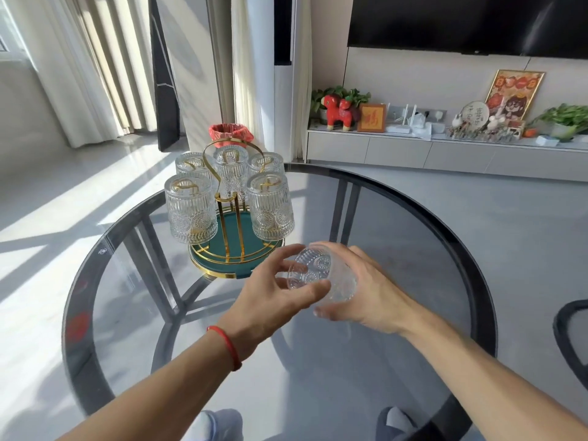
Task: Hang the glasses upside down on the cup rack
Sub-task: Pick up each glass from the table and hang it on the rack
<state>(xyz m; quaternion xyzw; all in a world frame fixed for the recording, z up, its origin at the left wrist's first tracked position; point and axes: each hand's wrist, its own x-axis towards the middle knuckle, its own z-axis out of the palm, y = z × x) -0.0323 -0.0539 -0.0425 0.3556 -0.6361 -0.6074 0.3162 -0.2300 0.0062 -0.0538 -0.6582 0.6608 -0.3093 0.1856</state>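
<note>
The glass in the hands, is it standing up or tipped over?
Tipped on its side. The glass is held off the table, its mouth facing left toward the rack.

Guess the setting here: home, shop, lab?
Most likely a home living room. A dark wall-mounted TV hangs over a low cabinet holding potted plants and framed decorations, long curtains cover the window, and the cup rack stands on a round glass table.

Cup rack [234, 237] on table [413, 218], five glasses [191, 208] on it, behind hands.
</note>
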